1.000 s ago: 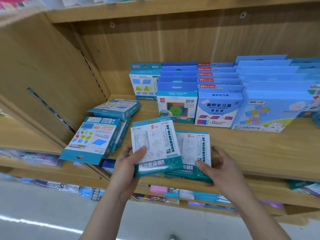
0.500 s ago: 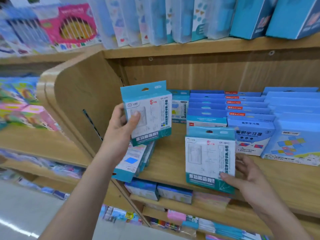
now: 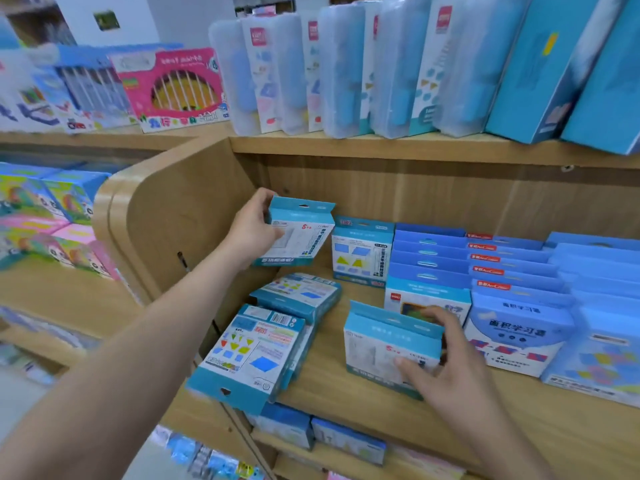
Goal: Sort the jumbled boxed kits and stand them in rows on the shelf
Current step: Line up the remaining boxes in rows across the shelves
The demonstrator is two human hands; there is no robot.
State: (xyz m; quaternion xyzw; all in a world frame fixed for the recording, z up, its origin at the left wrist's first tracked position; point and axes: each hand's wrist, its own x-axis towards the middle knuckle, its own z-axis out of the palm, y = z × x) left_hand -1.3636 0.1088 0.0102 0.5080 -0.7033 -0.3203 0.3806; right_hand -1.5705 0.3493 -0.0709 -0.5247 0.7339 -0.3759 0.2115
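Note:
My left hand (image 3: 254,228) grips a teal-and-white boxed kit (image 3: 301,233) in the air near the shelf's back left corner, tilted, beside an upright kit with blue and yellow shapes (image 3: 362,252). My right hand (image 3: 440,358) holds a second teal-and-white kit (image 3: 381,348) upright on the wooden shelf (image 3: 346,386) near its front edge, thumb on its face and fingers behind its top. Two or three kits (image 3: 252,351) lie jumbled flat at the left, one overhanging the shelf edge.
Rows of upright blue boxes (image 3: 512,299) fill the shelf's right side. The wooden side panel (image 3: 180,209) closes the left. Clear plastic cases (image 3: 346,74) stand on the shelf above, and more boxes (image 3: 346,441) lie on the shelf below.
My left hand has carried its kit deeper toward the back left corner and tilted it. My right hand's kit now stands on the shelf board. The view has tilted upward.

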